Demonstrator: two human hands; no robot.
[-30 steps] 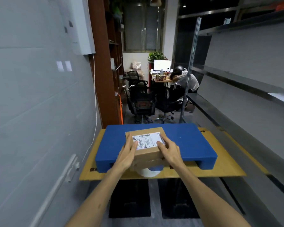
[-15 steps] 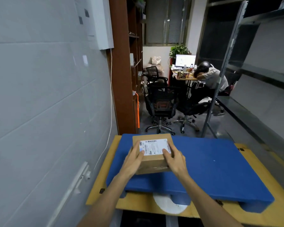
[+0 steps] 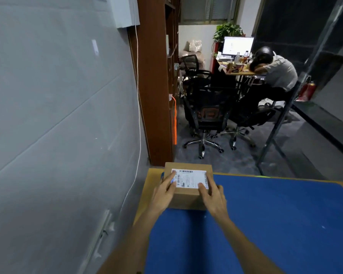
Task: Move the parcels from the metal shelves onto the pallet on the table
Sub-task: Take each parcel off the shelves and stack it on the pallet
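Along the bottom of the frame your two bare forearms reach up and forward over the blue pallet, which fills the lower right. Your left hand clasps the left side of the cardboard parcel, fingers lying over the left edge of its white shipping label. Your right hand clasps the right side, fingertips on the label's lower right corner. Both hands are closed around the box, pressing it between them.

The parcel sits at the far left corner of the pallet, near the frame's lower centre, label side up; whether its base already rests on the blue surface you cannot tell. A yellow-brown board shows beneath the pallet along its left and far edges.

To the left a grey wall fills the frame, with a thin white cable hanging down it. Beyond the parcel stands a brown wooden shelving unit. Further back are black office chairs on a dark floor, and a slanting metal shelf post at the right. In the upper right a person in a white shirt leans on a cluttered desk before a lit monitor, with a green plant behind.
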